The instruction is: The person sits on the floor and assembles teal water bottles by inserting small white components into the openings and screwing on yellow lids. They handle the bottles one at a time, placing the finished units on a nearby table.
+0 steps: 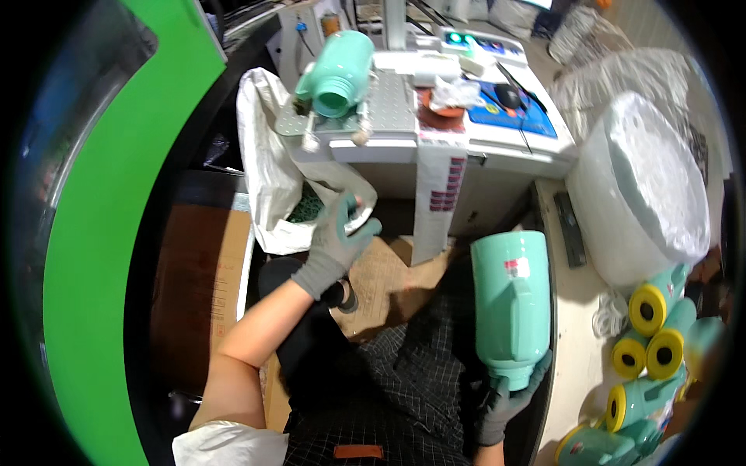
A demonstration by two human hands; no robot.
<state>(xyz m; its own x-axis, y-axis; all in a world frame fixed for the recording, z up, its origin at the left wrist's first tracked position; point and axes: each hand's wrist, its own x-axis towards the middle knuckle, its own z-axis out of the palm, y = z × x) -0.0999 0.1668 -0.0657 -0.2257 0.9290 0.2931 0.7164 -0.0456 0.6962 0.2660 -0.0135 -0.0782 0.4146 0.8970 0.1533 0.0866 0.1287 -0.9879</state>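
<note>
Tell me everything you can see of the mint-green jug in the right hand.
The mint-green jug is a tall, smooth, glossy plastic-looking body held upside down: flat base up, narrow neck down in the gloved right hand. A moulded handle ridge runs along its side, with a small sticker near the base. It hangs beside the pale table, above the person's lap.

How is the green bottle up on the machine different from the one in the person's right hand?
The bottle on the machine lies on its side, open mouth toward the camera; the bottle in the right hand stands inverted, gripped by the right hand near its narrow end. The held bottle shows a small sticker; none shows on the other. No hand touches the machine's bottle. Both are mint green.
</note>
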